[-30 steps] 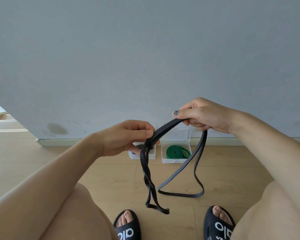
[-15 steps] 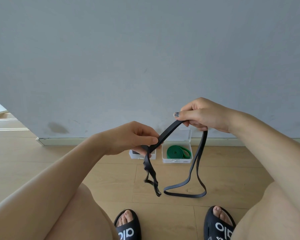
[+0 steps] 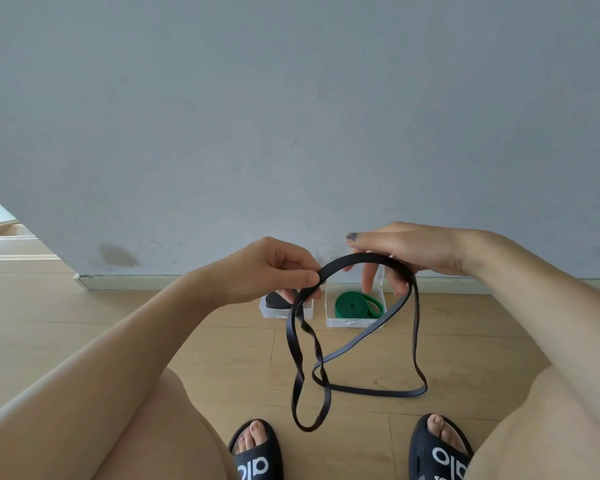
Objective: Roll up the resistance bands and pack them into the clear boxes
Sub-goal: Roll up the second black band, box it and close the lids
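A long black resistance band (image 3: 364, 389) hangs between my hands, its lower loops twisted and dangling above the wooden floor. My left hand (image 3: 271, 271) pinches the band between thumb and fingers. The band arches to my right hand (image 3: 406, 251), whose fingers point loosely down; the band hangs over them. Behind the hands, by the wall, stand two clear boxes. The left box (image 3: 267, 311) holds a rolled black band (image 3: 279, 299). The right box (image 3: 354, 322) holds a coiled green band (image 3: 355, 304), with its lid raised behind it.
A grey wall with a white baseboard (image 3: 136, 282) runs right behind the boxes. My feet in black sandals (image 3: 257, 455) rest on the floor at the bottom, my knees at either side. A step edge (image 3: 11, 247) lies at the far left.
My right hand has loosened from a pinch, its fingers now spread downward. The band's top now bows into an arch, and the left dangling loop hangs lower and wider.
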Tool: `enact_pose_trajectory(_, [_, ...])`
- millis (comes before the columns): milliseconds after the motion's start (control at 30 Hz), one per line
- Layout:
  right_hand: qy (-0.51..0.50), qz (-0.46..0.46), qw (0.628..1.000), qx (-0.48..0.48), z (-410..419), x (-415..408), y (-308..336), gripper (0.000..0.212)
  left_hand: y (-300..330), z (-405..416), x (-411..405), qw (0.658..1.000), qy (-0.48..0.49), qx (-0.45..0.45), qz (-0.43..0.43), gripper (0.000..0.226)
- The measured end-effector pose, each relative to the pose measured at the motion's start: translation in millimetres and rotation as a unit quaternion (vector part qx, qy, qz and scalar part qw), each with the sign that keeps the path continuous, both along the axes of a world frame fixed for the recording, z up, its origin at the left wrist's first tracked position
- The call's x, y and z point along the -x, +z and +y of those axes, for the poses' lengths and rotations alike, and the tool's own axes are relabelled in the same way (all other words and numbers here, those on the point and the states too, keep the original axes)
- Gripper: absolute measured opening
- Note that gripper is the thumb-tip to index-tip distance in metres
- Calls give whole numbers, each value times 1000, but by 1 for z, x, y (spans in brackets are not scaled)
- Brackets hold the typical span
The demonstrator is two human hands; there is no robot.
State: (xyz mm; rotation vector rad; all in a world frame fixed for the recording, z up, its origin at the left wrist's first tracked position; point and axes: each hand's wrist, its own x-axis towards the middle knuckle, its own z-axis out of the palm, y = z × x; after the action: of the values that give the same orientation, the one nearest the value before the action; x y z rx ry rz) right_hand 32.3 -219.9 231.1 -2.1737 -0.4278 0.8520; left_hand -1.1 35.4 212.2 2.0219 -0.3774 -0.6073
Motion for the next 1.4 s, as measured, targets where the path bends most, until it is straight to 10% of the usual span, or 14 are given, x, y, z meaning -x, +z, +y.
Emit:
enact_pose_trajectory(467, [35,-130,991,-22,24,7,-2,30,-2,-7,-1,1000,5,3,-7,15])
enact_pose_trajectory(1400, [40,-31,998,-24,11,3,0,19,3,-8,7,988,-24,-127,-90,17])
